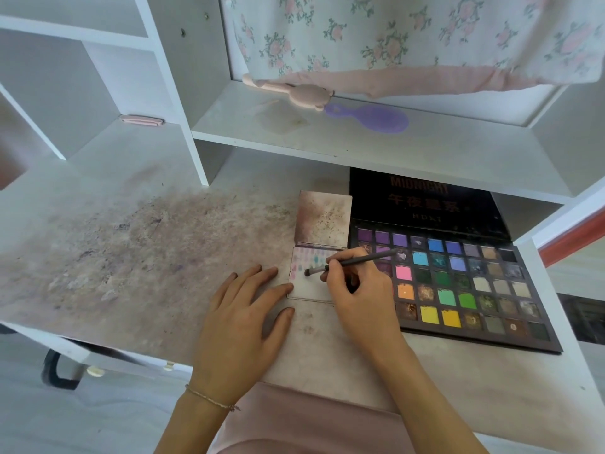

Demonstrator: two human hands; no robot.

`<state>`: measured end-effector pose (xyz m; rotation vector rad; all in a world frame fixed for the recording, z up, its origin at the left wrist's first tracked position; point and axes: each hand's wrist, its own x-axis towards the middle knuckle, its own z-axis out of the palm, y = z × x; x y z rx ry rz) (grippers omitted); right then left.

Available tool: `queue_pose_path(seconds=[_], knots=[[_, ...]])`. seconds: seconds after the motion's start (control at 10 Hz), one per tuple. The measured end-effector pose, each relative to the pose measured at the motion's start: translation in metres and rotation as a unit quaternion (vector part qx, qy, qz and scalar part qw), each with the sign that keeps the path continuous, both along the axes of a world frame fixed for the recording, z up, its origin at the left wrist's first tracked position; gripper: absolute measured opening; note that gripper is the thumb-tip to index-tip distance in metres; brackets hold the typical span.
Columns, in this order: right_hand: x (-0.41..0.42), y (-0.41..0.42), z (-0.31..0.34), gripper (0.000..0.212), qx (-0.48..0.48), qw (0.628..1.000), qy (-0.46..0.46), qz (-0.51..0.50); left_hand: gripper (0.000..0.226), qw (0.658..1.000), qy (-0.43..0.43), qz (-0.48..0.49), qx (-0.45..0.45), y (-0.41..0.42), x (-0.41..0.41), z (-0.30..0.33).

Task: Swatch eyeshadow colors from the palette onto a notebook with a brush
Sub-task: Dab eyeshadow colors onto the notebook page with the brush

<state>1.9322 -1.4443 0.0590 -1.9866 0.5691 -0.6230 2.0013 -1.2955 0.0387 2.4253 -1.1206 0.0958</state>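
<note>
Right hand [357, 290] fingers pinch the light, stiff brush [352, 262] mid-handle — soft tip on the thin, slidable notebook [311, 286]; left hand [242, 309], fingers spread, rests beside the notebook.

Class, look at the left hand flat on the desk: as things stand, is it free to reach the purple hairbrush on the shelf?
Probably yes. The left hand lies open and holds nothing, and nothing stands between it and the hairbrush on the open shelf. Whether the arm is long enough cannot be told.
</note>
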Motion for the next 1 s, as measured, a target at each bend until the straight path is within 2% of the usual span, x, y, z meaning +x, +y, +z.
queue_pose_path(seconds=[0.5,1.0], knots=[[0.0009,-0.0003,0.0000,0.025,-0.015,0.998,0.042,0.039,0.039,1.000,-0.001,-0.001,-0.001,-0.0002,0.0004,-0.0015],[0.0008,-0.0013,-0.0029,0.026,-0.023,0.998,0.041,0.044,0.039,1.000,-0.001,0.001,0.001,-0.0011,-0.0001,-0.0003]])
